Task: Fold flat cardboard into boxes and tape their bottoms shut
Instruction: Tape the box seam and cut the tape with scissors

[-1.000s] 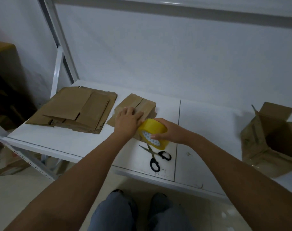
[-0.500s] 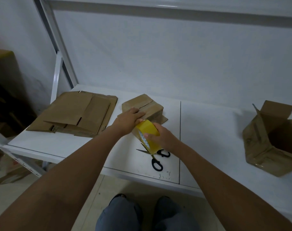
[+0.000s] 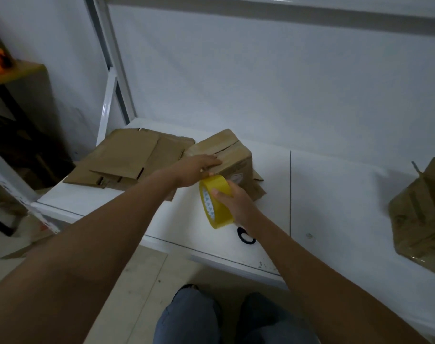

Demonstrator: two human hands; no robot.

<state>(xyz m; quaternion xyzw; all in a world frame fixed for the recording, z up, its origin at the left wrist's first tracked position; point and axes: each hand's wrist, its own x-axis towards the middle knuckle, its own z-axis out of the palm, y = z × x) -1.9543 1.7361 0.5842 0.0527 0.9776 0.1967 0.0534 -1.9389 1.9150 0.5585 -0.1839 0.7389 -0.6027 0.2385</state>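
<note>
A small brown cardboard box (image 3: 231, 152) stands bottom up on the white shelf (image 3: 335, 194), its two flaps meeting along a seam. My left hand (image 3: 196, 167) presses flat on the near flap, fingers straight. My right hand (image 3: 233, 202) grips a yellow tape roll (image 3: 215, 202) just in front of the box, the roll held on edge against the box's near side. A stack of flat cardboard (image 3: 134, 157) lies to the left of the box.
Black scissors (image 3: 246, 237) lie on the shelf under my right wrist, mostly hidden. An open folded box (image 3: 422, 214) lies on its side at the right. A white shelf post (image 3: 112, 58) rises at the back left. My legs show below the shelf edge.
The box has tilted up and turned so that its seam faces me. My right hand has turned the tape roll on edge and drawn it nearer. My left hand stays on the flap.
</note>
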